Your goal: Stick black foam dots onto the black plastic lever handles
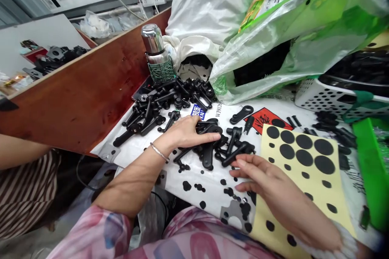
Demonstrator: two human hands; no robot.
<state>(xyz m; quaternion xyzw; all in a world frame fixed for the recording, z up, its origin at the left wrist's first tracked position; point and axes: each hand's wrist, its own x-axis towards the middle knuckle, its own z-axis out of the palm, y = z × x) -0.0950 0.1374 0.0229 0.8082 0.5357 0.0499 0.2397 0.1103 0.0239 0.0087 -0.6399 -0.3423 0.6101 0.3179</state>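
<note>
My left hand (190,131) lies over a loose heap of black plastic lever-like parts (208,153) at mid-table. Its thumb stretches to the right across one of them, while the other fingers are mostly hidden behind the hand. To the right, my right hand (261,174) is open with its fingers apart. Its fingertips are at the near end of a black lever (238,153); whether they touch it I cannot tell. A bigger pile of similar black parts (164,101) lies farther back. A single flat black lever (241,114) with a ring end sits apart from the heap.
A yellow sheet of round black stickers (299,178) lies partly under my right forearm. Behind stand a steel flask (154,48), a green and clear plastic bag (291,60) and a white perforated basket (313,95). A reddish board (91,85) borders the left; another person's arm (21,151) is beyond.
</note>
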